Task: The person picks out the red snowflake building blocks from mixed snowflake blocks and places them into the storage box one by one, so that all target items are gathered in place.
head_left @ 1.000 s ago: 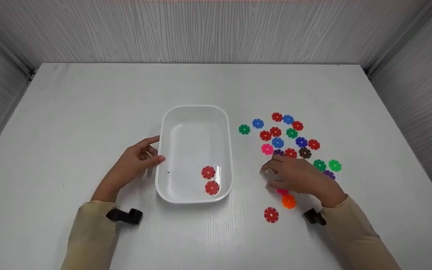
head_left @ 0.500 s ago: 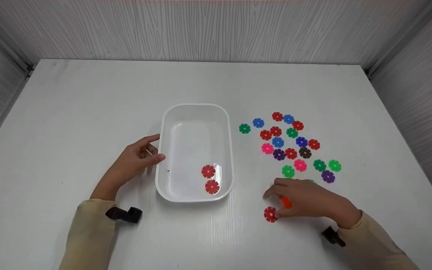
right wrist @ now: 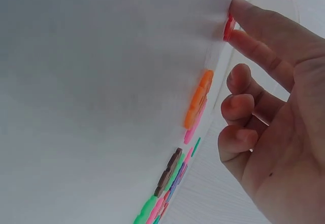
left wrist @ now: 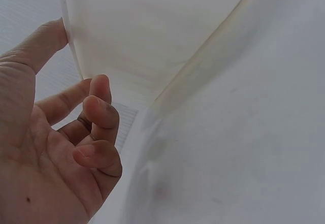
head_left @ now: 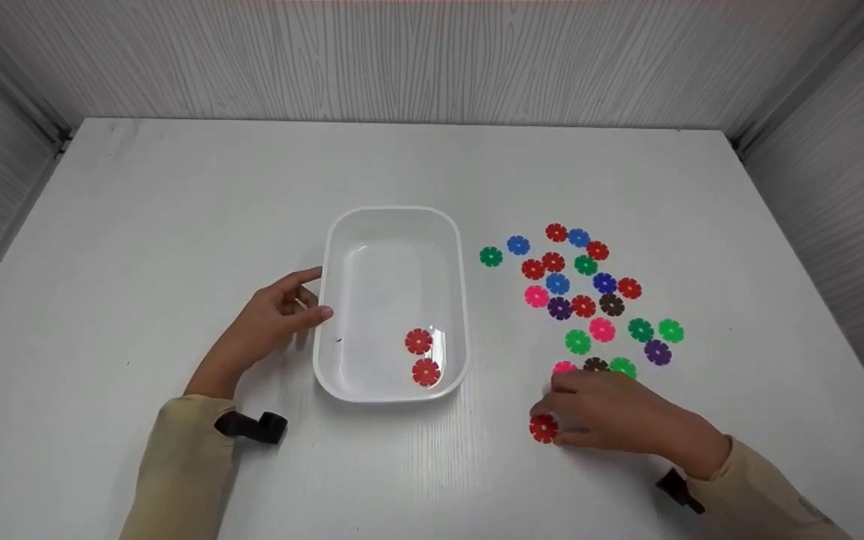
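Observation:
My left hand holds the left rim of a white plastic tray; its thumb lies on the rim, the index finger touches the edge, and the other fingers curl loosely outside the wall. Two red snowflake building discs lie in the tray's near right corner. Over the table to the right, my right hand pinches another red snowflake disc by its edges between thumb and index finger. The right wrist view shows that red disc at the fingertips, with an orange disc close by, which the hand hides from the head view.
Several loose snowflake discs in mixed colours, among them a dark green one, a blue one and a purple one, lie flat on the white table right of the tray. A pale wood-grain panel stands behind.
My right hand has moved nearer from the middle of the discs to the nearest red disc and now pinches it. Several discs it covered are visible again. My left hand stays at the tray.

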`<state>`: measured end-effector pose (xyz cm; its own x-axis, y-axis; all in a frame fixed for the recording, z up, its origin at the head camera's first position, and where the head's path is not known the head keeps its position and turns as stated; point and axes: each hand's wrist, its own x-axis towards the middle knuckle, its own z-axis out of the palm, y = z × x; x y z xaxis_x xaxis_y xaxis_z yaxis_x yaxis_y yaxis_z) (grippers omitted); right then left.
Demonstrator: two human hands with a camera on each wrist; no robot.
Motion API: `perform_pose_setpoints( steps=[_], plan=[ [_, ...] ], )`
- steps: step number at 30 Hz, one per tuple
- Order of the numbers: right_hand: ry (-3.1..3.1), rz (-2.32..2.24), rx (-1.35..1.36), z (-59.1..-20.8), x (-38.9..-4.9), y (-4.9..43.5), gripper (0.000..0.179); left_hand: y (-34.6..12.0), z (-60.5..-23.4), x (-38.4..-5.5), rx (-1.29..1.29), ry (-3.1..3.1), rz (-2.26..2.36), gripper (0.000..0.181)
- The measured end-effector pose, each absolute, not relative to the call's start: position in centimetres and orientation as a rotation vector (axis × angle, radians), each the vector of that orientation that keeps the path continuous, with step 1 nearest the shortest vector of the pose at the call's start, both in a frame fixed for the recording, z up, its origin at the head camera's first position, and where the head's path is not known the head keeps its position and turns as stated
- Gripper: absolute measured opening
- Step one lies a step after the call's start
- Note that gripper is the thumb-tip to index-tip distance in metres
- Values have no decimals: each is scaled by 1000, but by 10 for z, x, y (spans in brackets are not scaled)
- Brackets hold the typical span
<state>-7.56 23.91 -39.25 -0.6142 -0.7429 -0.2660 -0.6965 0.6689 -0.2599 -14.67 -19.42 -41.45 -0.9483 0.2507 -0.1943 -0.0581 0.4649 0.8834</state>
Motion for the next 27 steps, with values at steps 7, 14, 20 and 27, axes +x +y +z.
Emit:
perform_pose_setpoints(
  steps=[7,14,20,27],
  plan=[
    [2558,-123,-1179,-391,-75,233,37,-195,-414,-146,164,2407,1487,67],
    [2568,-92,-1103,-389,-74,224,42,-194,-412,-146,157,2414,1473,67],
    [2641,-149,-1136,-385,-85,226,43,-195,-413,-146,157,2419,1472,67],
    [2752,-211,-992,-374,-102,221,42,-196,-412,-146,150,2412,1475,67]
  ],
)
